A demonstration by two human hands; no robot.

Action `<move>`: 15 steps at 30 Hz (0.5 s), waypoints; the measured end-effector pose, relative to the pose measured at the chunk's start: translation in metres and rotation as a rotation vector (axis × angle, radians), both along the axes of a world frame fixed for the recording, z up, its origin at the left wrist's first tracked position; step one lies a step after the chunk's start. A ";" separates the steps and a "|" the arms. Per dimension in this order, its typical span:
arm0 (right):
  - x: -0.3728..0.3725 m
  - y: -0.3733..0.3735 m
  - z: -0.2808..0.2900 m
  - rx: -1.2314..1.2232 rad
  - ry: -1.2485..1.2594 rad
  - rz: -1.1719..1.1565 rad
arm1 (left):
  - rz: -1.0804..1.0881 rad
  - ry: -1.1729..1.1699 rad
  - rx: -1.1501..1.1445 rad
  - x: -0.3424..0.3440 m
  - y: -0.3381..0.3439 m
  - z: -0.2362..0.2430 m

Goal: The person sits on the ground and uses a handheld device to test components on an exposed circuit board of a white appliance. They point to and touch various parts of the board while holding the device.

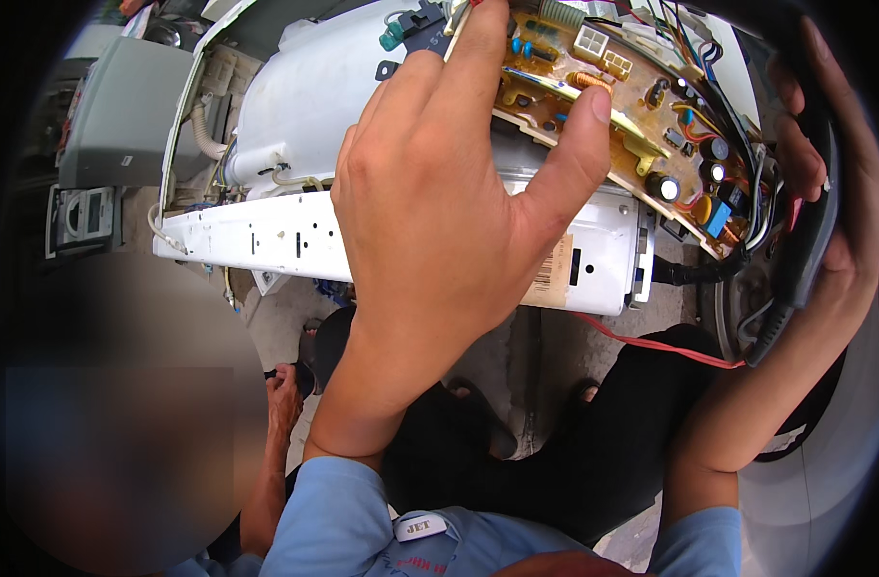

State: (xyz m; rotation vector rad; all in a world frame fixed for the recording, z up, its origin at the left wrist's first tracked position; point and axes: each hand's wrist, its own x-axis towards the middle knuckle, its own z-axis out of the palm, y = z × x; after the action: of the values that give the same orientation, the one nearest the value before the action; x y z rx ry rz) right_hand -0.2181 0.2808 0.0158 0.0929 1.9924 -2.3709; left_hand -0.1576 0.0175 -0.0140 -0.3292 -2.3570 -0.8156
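My left hand reaches over an amber-coated circuit board, thumb and index finger spread wide. The thumb tip lies over the board's near-left part, while the index finger runs along its left end to the top of the picture, beside something small and red. The other fingers are bent near a black plastic part with a green connector. At the right rim, my right hand is closed around a black handheld tool. A red cord leaves its lower end. The tool's far end is lost in the dark rim.
The board lies on an opened white appliance with a rounded tub and a perforated white metal bar. Loose wires run beside the board. Another person's hand is at lower left. A grey machine casing stands farther left.
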 end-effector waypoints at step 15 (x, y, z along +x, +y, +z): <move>-0.003 -0.007 0.000 -0.167 -0.001 0.105 | 0.122 -0.121 0.017 -0.011 0.014 0.017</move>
State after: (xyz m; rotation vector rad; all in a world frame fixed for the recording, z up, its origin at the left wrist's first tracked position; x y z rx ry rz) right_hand -0.2211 0.2737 0.0158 -0.0163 1.7435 -2.4567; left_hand -0.1690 0.0310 0.0031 -0.1305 -2.4534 -0.8178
